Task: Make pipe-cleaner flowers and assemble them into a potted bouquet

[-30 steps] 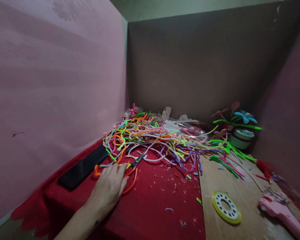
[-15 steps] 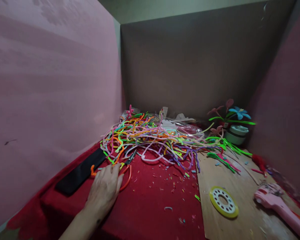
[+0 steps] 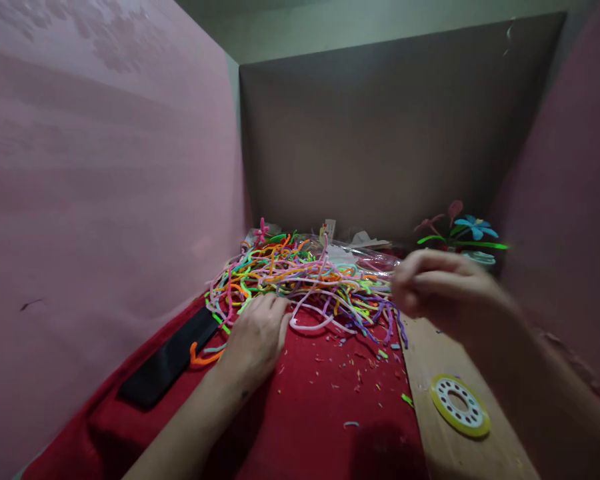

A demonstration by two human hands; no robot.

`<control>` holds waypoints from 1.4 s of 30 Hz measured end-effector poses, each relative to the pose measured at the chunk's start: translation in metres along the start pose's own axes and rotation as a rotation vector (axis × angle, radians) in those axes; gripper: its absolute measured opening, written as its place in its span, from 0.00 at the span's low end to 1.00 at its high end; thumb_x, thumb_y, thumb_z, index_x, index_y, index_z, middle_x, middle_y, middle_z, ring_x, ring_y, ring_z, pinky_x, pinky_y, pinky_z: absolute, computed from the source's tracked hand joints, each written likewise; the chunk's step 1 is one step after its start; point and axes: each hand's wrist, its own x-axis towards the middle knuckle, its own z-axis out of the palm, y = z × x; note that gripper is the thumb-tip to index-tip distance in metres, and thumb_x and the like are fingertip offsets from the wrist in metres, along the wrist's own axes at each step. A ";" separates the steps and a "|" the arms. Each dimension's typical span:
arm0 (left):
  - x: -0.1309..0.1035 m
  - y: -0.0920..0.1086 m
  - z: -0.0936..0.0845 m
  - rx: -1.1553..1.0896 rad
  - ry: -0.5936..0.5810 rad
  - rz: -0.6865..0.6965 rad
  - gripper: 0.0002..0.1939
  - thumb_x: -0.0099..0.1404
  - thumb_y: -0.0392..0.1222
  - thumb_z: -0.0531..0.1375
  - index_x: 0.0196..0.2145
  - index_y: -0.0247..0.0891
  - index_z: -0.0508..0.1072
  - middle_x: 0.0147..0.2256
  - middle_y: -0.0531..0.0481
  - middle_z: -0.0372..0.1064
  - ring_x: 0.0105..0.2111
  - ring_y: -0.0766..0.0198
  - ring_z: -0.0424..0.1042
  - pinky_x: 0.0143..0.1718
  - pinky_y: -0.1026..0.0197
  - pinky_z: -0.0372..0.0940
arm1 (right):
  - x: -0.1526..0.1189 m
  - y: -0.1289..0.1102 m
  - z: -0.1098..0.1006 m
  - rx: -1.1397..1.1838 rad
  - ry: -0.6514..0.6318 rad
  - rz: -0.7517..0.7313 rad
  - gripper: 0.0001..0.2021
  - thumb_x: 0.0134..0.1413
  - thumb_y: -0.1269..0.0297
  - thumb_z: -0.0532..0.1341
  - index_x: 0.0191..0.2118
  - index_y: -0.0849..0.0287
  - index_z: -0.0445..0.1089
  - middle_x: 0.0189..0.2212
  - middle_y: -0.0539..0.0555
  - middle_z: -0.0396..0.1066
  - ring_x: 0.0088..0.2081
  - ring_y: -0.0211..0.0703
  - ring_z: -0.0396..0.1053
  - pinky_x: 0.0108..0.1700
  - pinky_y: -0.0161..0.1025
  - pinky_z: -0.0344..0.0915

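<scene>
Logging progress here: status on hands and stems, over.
Left hand at heap of fuzzy stems, grip hidden. Right hand raised, blurred, contents unclear. Stems tangled; right forearm hides part of wooden board.

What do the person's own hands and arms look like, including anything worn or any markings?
The left hand is ungloved, with a small dark mark near the wrist. The right hand is ungloved too, but blurred, so finer markings cannot be told. No sleeve, watch or bracelet shows on either arm.
</scene>
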 end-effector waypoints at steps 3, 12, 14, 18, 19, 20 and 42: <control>0.037 0.007 -0.002 0.046 -0.009 0.048 0.12 0.65 0.38 0.47 0.36 0.35 0.68 0.37 0.44 0.67 0.39 0.59 0.65 0.43 0.56 0.60 | 0.025 0.039 0.031 0.092 -0.097 0.151 0.03 0.45 0.69 0.56 0.28 0.59 0.65 0.17 0.48 0.66 0.17 0.32 0.59 0.20 0.31 0.56; 0.073 0.008 0.039 0.127 0.014 0.083 0.11 0.62 0.34 0.48 0.36 0.34 0.69 0.38 0.41 0.65 0.41 0.56 0.63 0.42 0.56 0.60 | 0.004 0.098 0.052 -0.312 -0.077 0.166 0.06 0.54 0.62 0.51 0.31 0.58 0.59 0.19 0.46 0.63 0.20 0.34 0.60 0.23 0.31 0.55; 0.070 0.006 0.048 0.103 0.026 0.094 0.11 0.63 0.33 0.47 0.37 0.35 0.69 0.38 0.42 0.64 0.40 0.58 0.63 0.41 0.58 0.61 | 0.003 0.096 0.054 -0.499 -0.103 0.096 0.06 0.54 0.63 0.52 0.30 0.59 0.61 0.21 0.49 0.66 0.23 0.35 0.62 0.25 0.31 0.56; 0.070 0.002 0.055 0.090 0.004 0.129 0.11 0.63 0.33 0.47 0.35 0.38 0.69 0.37 0.45 0.64 0.36 0.61 0.65 0.37 0.60 0.60 | -0.001 0.098 0.056 -0.881 -0.207 -0.090 0.05 0.52 0.68 0.53 0.29 0.59 0.65 0.25 0.52 0.69 0.25 0.36 0.64 0.28 0.32 0.55; 0.071 0.002 0.056 0.100 -0.014 0.142 0.11 0.63 0.33 0.47 0.33 0.38 0.69 0.36 0.46 0.65 0.36 0.62 0.65 0.37 0.61 0.60 | -0.002 0.099 0.056 -0.946 -0.230 -0.128 0.06 0.52 0.69 0.53 0.29 0.60 0.65 0.25 0.52 0.70 0.26 0.36 0.64 0.28 0.32 0.55; 0.071 0.002 0.056 0.107 -0.029 0.164 0.11 0.63 0.33 0.47 0.33 0.38 0.69 0.36 0.46 0.65 0.36 0.62 0.66 0.36 0.62 0.60 | -0.002 0.099 0.055 -0.994 -0.248 -0.160 0.06 0.52 0.69 0.53 0.28 0.60 0.65 0.25 0.52 0.70 0.26 0.37 0.65 0.28 0.32 0.55; 0.048 0.024 0.051 0.049 -0.105 0.547 0.09 0.63 0.35 0.52 0.27 0.39 0.69 0.28 0.50 0.65 0.28 0.65 0.63 0.28 0.63 0.54 | 0.000 0.101 0.047 -1.081 -0.179 -0.180 0.07 0.51 0.68 0.53 0.26 0.59 0.68 0.26 0.52 0.73 0.27 0.37 0.68 0.27 0.31 0.53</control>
